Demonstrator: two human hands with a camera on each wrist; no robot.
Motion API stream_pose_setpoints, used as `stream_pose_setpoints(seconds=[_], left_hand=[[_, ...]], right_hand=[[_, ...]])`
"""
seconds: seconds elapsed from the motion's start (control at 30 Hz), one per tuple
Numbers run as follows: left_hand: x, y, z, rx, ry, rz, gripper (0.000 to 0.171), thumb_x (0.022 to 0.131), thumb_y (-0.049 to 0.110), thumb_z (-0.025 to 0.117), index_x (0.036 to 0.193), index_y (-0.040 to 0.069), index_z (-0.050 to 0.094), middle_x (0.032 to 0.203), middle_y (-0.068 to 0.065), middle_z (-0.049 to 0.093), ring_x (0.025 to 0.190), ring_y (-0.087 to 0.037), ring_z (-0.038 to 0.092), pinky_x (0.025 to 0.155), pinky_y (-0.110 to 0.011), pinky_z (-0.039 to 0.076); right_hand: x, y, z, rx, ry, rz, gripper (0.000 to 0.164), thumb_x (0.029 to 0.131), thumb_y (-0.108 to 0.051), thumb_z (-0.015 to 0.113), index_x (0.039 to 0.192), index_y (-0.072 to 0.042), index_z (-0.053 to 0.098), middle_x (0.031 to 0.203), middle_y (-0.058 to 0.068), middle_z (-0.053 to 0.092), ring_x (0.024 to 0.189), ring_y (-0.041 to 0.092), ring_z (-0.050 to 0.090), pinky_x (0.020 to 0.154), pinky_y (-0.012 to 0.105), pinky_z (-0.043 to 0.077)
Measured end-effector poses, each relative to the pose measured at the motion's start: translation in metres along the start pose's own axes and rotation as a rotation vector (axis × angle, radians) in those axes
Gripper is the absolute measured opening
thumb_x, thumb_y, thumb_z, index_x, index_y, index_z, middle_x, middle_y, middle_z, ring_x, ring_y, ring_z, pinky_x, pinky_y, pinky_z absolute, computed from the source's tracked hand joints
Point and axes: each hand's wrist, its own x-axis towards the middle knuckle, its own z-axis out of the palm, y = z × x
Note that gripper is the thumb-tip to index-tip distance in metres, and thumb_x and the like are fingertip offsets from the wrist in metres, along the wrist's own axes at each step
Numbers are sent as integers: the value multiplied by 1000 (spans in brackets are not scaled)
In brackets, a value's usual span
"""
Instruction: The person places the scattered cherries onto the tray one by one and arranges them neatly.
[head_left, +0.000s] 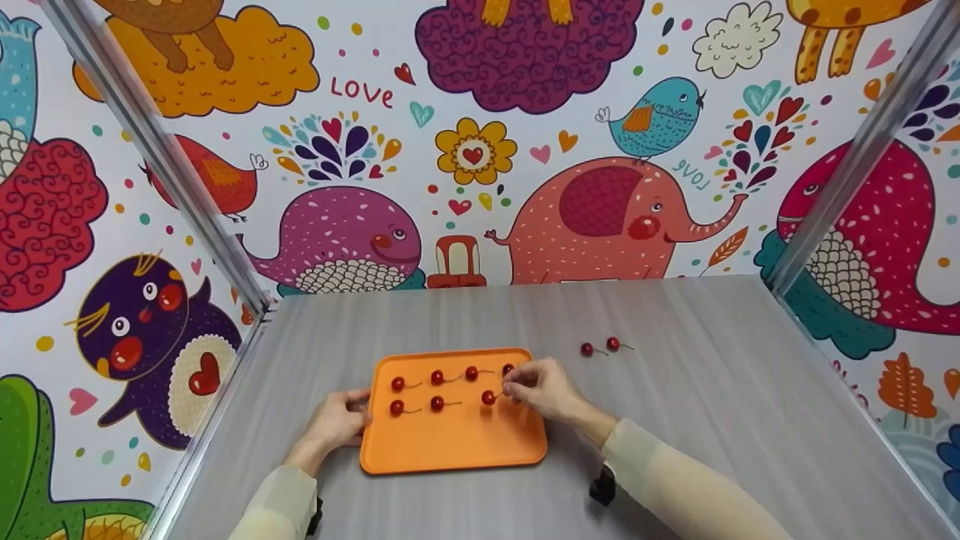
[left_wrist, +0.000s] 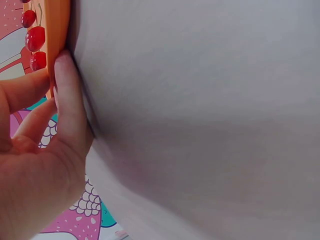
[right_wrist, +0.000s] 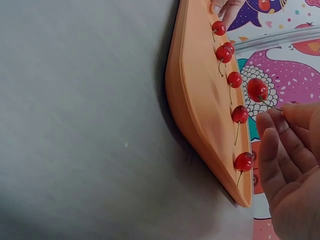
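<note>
An orange tray (head_left: 454, 446) lies on the table with several red cherries on it, set in two rows toward its far side. My left hand (head_left: 335, 421) grips the tray's left edge, thumb and fingers at the rim in the left wrist view. Over the tray's right part, my right hand (head_left: 546, 386) pinches a cherry (right_wrist: 257, 90) by its thin stem. That cherry hangs above the tray in the right wrist view. A cherry (head_left: 508, 370) in the far right corner is partly hidden behind the right fingers.
Two more cherries, one (head_left: 587, 349) beside the other (head_left: 613, 343), lie on the grey table (head_left: 675, 390) to the right, beyond the tray. Metal posts (head_left: 847, 157) and walls printed with cartoon animals enclose the table's back and sides.
</note>
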Motion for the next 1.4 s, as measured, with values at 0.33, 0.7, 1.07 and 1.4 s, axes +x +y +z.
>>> stream_pose_setpoints(seconds=[0.33, 0.7, 1.07, 1.4], left_hand=[[0, 0, 0, 20, 2, -12, 65, 94, -7, 67, 158, -5, 60, 104, -13, 68, 83, -20, 70, 72, -40, 69], [0, 1, 1, 25, 1, -8, 64, 95, -6, 67, 159, -2, 61, 102, -12, 69, 80, -20, 70, 71, -39, 68], [-1, 2, 1, 14, 2, 9, 63, 95, -6, 66, 158, -5, 61, 106, -14, 71, 84, -19, 73, 74, -42, 70], [-1, 2, 1, 32, 7, 1, 62, 97, -6, 66, 158, -4, 60, 103, -13, 71, 82, -19, 71, 72, -40, 68]], right_hand=[[11, -4, 12, -104, -18, 30, 11, 105, -7, 77, 99, -3, 86, 91, 7, 83, 78, 18, 72, 65, 19, 55], [18, -7, 28, -168, 28, 27, 11, 102, -7, 80, 94, -7, 87, 85, 4, 82, 72, 6, 66, 63, 18, 51], [20, -3, 32, -229, 16, 54, 10, 102, -9, 80, 95, -9, 87, 86, 1, 80, 66, 4, 63, 60, 19, 50], [20, -6, 34, -232, 36, 68, 10, 103, -10, 80, 98, -9, 88, 87, 1, 80, 64, 5, 63, 58, 19, 51]])
